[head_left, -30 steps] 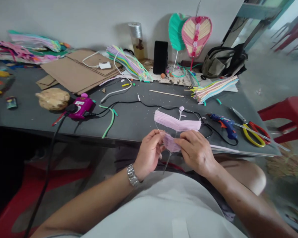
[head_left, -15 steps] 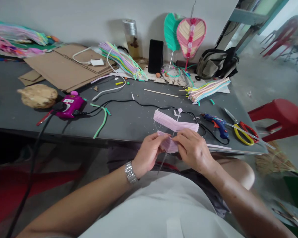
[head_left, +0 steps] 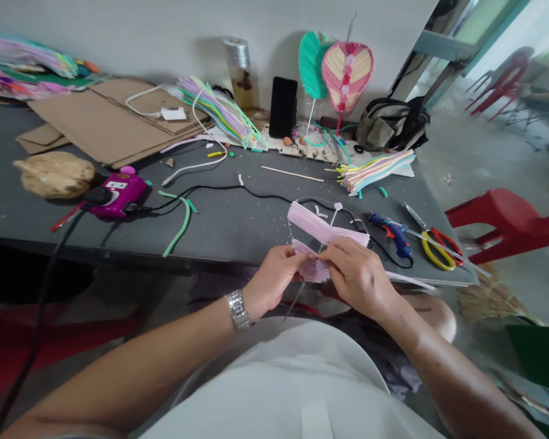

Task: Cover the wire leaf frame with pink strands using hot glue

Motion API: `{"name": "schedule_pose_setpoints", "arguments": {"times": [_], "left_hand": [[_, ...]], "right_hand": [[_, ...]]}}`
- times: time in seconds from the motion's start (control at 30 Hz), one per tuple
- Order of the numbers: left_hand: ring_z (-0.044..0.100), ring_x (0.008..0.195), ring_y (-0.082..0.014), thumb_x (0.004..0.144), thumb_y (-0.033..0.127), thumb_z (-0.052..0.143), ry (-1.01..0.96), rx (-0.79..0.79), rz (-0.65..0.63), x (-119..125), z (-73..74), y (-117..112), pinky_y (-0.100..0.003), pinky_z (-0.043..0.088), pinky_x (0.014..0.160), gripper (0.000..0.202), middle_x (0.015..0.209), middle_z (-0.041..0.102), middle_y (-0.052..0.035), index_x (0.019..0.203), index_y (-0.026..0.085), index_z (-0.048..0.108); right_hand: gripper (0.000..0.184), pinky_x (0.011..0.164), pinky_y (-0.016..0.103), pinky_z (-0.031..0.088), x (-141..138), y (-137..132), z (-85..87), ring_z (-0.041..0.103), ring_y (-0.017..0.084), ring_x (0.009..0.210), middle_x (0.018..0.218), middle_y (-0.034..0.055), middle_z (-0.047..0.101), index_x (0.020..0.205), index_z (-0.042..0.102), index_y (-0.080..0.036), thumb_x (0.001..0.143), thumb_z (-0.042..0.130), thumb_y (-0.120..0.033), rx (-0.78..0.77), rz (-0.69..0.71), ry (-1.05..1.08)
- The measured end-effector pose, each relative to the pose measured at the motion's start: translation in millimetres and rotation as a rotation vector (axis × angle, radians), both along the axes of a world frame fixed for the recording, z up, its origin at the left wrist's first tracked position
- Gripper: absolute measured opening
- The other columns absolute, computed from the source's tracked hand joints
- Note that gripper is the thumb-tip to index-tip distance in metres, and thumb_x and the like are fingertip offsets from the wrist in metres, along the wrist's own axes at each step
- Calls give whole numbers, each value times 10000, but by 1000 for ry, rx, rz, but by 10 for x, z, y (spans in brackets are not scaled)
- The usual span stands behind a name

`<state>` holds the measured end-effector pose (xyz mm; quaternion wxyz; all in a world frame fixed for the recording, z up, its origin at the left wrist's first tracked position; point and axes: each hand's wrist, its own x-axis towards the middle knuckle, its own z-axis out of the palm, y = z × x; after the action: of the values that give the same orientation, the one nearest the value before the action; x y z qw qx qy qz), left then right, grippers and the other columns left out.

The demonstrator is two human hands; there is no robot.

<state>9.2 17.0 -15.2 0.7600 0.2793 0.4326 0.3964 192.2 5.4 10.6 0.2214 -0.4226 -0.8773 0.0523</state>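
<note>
At the table's front edge, both my hands hold a half-covered wire fan [head_left: 326, 226], a thin wire loop with rows of pale pink pipe cleaners across a central stem. My left hand [head_left: 277, 277] pinches the lower pink rows from the left, thumb and fingertips closed. From the right, my right hand [head_left: 359, 266] grips the same rows near the stem, its fingers bent together. Its fingertips almost meet my left thumb and partly hide the lower rows. Below the hands the stem slants down towards my lap. A loose pale pink pipe cleaner [head_left: 412, 280] sticks out right of my right hand.
A blue glue gun [head_left: 393, 235] and yellow-and-red scissors [head_left: 434, 247] lie at right. Pipe-cleaner bundles [head_left: 377, 171], a phone [head_left: 283, 107] and two leaf-shaped fans [head_left: 348, 73] are at the back. A black cord [head_left: 219, 186] runs from the purple power socket [head_left: 119, 194].
The whole view has shifted slightly, so the table items sit further left. The pink fan is tilted a little more clockwise in my hands. Both hands keep their pinch on it.
</note>
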Motion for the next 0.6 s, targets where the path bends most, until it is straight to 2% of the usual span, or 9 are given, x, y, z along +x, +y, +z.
{"name": "schedule_pose_setpoints", "arguments": {"times": [0.3,0.6], "left_hand": [[462,439,-91,632,456,929,25,134,13,-60,3,-29,-229,398,449,386,506,580,2,610,133,719],[437,423,-95,662,522,897,60,223,17,-99,49,-86,-229,394,437,415,438,517,26,598,155,715]], "right_hand": [[258,694,287,437,-15,30,84,593,189,817,888,72,659,900,700,-181,936,490,-35,-47,53,-14],[319,704,344,335,-89,77,200,491,196,753,807,57,617,803,669,-180,992,439,-65,149,200,-206]]}}
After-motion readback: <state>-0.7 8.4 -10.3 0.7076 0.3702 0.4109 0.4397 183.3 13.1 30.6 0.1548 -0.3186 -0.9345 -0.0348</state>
